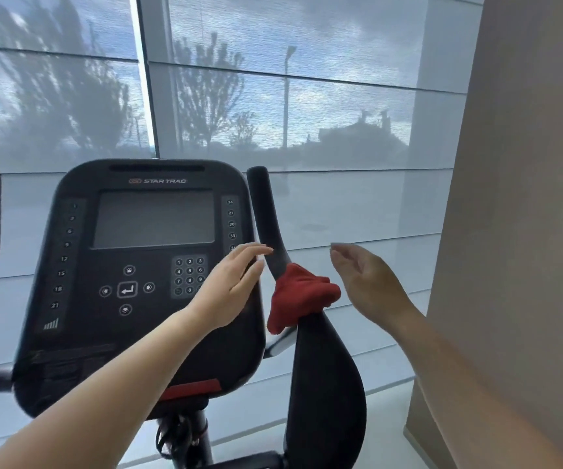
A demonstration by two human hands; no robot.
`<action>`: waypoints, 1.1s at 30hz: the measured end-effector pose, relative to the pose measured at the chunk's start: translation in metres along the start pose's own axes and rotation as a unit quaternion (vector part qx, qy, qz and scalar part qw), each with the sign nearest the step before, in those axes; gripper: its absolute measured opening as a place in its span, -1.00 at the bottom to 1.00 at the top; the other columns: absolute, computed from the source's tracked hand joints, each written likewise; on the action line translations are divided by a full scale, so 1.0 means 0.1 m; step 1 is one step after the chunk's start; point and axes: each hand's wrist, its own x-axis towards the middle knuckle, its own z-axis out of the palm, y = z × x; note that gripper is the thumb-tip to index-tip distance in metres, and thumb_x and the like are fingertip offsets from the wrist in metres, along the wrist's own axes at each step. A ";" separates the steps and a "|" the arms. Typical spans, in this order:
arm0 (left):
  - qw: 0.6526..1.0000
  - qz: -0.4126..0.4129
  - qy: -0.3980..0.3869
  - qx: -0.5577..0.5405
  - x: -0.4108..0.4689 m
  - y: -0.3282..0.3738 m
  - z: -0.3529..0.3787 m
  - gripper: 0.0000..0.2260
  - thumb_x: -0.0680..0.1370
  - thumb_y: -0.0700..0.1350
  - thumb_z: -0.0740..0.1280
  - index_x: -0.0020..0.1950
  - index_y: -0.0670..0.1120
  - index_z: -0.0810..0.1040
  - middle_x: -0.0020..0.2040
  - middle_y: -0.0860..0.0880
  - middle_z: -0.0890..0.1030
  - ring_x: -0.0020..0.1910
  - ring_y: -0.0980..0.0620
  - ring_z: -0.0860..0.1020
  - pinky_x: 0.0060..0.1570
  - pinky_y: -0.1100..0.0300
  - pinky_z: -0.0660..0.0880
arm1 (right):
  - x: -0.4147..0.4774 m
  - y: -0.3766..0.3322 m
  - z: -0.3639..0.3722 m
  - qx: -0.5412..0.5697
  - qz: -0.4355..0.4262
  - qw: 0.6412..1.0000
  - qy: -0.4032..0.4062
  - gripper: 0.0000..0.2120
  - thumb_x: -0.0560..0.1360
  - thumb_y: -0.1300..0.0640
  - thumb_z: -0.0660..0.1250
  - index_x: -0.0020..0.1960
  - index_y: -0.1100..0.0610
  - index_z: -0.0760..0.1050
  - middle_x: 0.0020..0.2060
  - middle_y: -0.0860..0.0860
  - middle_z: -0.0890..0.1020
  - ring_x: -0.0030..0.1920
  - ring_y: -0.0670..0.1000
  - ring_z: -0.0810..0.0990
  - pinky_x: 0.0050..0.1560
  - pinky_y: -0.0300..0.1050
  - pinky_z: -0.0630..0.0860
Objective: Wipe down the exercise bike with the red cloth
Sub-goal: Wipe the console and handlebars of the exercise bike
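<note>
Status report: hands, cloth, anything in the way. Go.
Left hand open, right hand open, both empty. Red cloth draped over handlebar, between the hands. Nothing blocking the cloth.

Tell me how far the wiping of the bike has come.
Done: no surface can be told as wiped. In hand: the red cloth lies bunched on the right handlebar; the left hand and right hand are open beside it, holding nothing. Left: the console and other parts, probably.
</note>
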 end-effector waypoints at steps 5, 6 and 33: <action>0.995 -0.072 -0.011 0.074 -0.14 -0.42 -0.05 -0.71 0.64 -0.03 0.12 0.31 -0.04 0.46 0.30 0.03 0.47 0.31 0.08 0.41 0.27 0.29 0.25 | 0.12 -0.23 0.47 -0.186 0.034 0.974 -0.127 -0.58 0.46 -0.26 0.19 0.11 0.02 0.50 0.05 -0.05 0.59 0.11 0.04 0.53 0.13 -0.09 0.43; 0.993 -0.081 -0.021 0.081 -0.15 -0.45 -0.03 -0.70 0.64 -0.01 0.12 0.32 -0.03 0.45 0.31 0.03 0.47 0.31 0.08 0.41 0.28 0.26 0.26 | 0.11 -0.23 0.55 -0.222 0.040 0.965 -0.136 -0.58 0.43 -0.28 0.22 0.05 0.03 0.48 -0.03 -0.05 0.58 0.04 0.04 0.55 0.03 -0.09 0.45; 0.964 -0.228 -0.122 0.058 -0.51 0.12 0.04 -0.61 0.63 0.12 0.06 0.36 -0.01 0.43 0.33 0.03 0.48 0.31 0.11 0.40 0.23 0.27 0.25 | -0.78 0.15 0.22 -0.234 -0.132 0.955 -0.124 -0.56 0.52 -0.18 0.16 0.37 -0.10 0.36 0.33 -0.06 0.41 0.26 0.06 0.43 0.24 -0.09 0.34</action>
